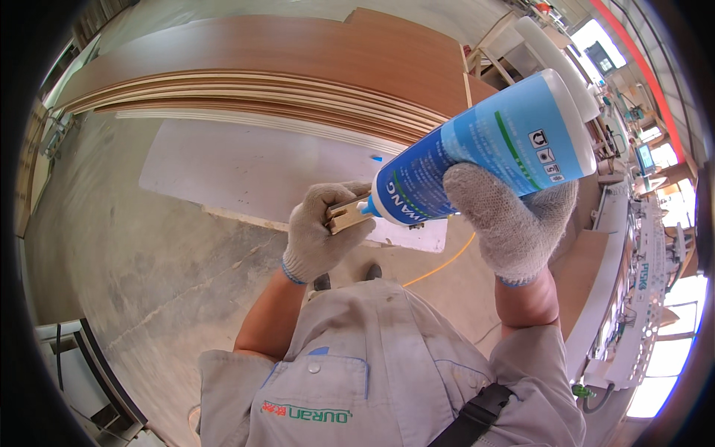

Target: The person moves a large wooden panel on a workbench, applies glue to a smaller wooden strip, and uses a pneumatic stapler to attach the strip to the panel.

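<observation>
Blue btl [488, 138] tilts ahead of the chest [387, 335], tip [369, 209] at small wood pc [347, 220]. R hand [514, 216] grips btl; L hand [319, 232] pinches wood pc. Past them: white sheet [223, 167], edge showing, then stacked brown boards [283, 52]. Floor [164, 276] spreads wide at L.

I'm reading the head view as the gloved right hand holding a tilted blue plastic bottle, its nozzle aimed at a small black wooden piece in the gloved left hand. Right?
Not quite: the head view shows the small wooden piece is pale tan, not black. The gloved right hand does hold the tilted blue plastic bottle, nozzle aimed at that piece in the gloved left hand.
</observation>
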Demonstrator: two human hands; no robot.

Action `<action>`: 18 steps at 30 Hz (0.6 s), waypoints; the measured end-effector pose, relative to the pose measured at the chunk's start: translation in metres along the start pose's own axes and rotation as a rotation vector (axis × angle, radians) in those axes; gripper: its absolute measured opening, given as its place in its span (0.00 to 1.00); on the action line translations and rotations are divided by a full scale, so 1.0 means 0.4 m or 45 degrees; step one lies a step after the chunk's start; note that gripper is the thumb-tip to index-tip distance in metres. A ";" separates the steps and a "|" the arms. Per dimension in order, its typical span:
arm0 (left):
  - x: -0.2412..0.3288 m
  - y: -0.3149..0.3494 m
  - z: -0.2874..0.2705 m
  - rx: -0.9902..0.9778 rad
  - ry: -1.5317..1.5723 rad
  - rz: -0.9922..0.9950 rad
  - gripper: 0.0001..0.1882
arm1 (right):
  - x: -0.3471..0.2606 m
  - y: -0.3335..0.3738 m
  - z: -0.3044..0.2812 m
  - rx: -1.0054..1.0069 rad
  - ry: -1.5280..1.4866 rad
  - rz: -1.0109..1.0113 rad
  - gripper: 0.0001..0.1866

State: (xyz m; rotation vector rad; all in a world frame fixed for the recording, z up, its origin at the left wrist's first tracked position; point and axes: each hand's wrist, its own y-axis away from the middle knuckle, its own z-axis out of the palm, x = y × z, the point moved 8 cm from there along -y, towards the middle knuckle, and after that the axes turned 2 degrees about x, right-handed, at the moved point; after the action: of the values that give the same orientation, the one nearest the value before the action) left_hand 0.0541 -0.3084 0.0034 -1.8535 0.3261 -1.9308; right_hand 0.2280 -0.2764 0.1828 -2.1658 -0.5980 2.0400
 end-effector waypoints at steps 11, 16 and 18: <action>-0.020 0.005 0.003 0.002 0.039 -0.065 0.23 | -0.029 -0.032 0.043 -0.088 -0.036 -0.107 0.22; -0.014 0.011 -0.011 -0.020 -0.206 -0.081 0.24 | -0.022 -0.038 0.054 -0.022 0.119 -0.180 0.19; 0.003 0.002 -0.005 -0.013 -0.166 -0.076 0.24 | -0.022 -0.040 0.064 -0.026 0.087 -0.155 0.18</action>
State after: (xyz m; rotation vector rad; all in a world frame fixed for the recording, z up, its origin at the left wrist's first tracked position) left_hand 0.0521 -0.3097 0.0038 -2.0056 0.2426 -1.8383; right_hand 0.1995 -0.2695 0.1940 -2.1431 -0.7261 1.8993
